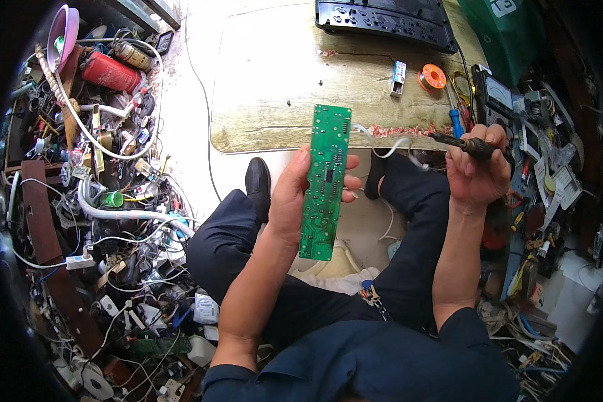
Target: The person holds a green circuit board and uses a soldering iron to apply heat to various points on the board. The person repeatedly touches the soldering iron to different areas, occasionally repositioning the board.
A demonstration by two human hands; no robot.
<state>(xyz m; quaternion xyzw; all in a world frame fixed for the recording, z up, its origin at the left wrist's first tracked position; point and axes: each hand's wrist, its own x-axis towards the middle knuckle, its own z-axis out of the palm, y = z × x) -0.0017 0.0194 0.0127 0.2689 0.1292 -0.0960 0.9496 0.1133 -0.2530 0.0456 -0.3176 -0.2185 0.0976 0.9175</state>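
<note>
My left hand (290,191) is closed round a long green circuit board (327,174), its thumb on one long edge and its fingertips showing past the other. Small dark components cover the board's visible side. A white cable (400,142) runs from near its upper right edge. Raised to the right of the board, my right hand (477,167) grips a dark soldering iron (476,147). The iron's tip points left, apart from the board.
On the wooden table (268,80) lie a black panel (388,20), an orange solder reel (432,77), a small box (397,78) and a blue-handled screwdriver (456,123). A meter (497,92) stands at the right. Piled parts and cables (134,268) crowd both sides.
</note>
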